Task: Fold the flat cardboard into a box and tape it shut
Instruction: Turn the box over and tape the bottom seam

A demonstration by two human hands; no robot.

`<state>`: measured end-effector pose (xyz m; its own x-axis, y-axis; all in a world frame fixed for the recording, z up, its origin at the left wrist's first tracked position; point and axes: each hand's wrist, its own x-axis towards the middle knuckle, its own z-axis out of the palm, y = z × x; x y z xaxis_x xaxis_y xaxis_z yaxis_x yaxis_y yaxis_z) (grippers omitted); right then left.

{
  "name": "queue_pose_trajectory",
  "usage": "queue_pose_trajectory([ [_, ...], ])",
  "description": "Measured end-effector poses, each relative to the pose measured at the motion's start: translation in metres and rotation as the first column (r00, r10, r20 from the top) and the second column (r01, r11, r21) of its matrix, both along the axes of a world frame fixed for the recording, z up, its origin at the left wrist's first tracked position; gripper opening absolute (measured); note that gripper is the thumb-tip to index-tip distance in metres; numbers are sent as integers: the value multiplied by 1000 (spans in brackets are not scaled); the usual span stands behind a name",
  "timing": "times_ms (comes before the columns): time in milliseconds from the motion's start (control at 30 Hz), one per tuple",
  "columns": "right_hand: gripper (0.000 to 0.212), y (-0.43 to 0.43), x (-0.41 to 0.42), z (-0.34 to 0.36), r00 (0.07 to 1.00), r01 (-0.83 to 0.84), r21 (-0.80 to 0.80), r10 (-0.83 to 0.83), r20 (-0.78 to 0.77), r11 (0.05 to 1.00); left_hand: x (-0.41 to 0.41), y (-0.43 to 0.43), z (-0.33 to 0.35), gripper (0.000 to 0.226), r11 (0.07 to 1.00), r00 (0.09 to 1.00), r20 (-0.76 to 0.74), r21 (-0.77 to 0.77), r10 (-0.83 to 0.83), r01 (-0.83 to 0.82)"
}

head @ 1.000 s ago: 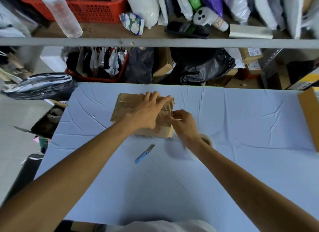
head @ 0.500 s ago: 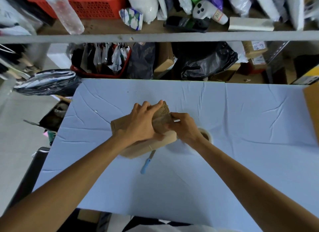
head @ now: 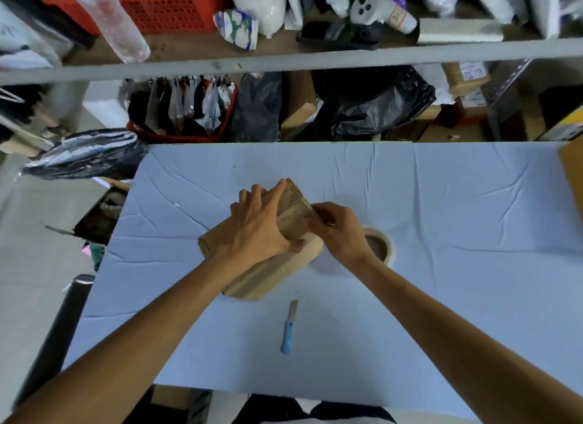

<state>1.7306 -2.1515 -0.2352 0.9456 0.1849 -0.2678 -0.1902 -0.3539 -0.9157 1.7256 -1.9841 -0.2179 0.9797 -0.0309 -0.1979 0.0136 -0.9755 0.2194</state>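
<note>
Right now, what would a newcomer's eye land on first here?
Both hands meet mid-table on a cardboard box: the left hand presses on top, the right hand works its printed end. A tape roll sits just right of them, and a blue utility knife lies nearer on the pale blue table.

Blue knife [head: 287, 331] on table [head: 441, 297]; red basket [head: 164, 8] on shelf [head: 284, 62].

- A table [head: 441, 202] under creased pale blue cloth.
- Behind it, a grey metal shelf [head: 315, 60] crowded with bags and boxes.
- Grey floor [head: 31, 234] at left.
</note>
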Motion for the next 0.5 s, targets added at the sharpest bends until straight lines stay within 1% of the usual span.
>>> queue_pose_trajectory([
  [67, 26, 2, -10, -6, 996, 82, 27, -81, -24, 996, 3, 4, -3, 119, 999, 999, -8, -35, -36, 35],
  [167, 28, 10, -20, -12, 989, 149, 45, -149, -13, 988, 6, 13, -5, 119, 991, 995, -18, -84, -102, 101],
  [300, 34, 14, -31, -13, 977, 212, 53, -212, 11, 976, 11, 21, 3, 118, 971, 975, -108, -159, -195, 177],
  [400, 40, 14, -37, -11, 973, 229, 51, -230, -2, 972, 12, 22, 8, 112, 955, 962, -127, -204, -243, 215],
  [500, 47, 12, -41, -13, 978, 207, 82, -207, -19, 975, 12, 20, 9, 111, 960, 959, -162, -194, -234, 201],
])
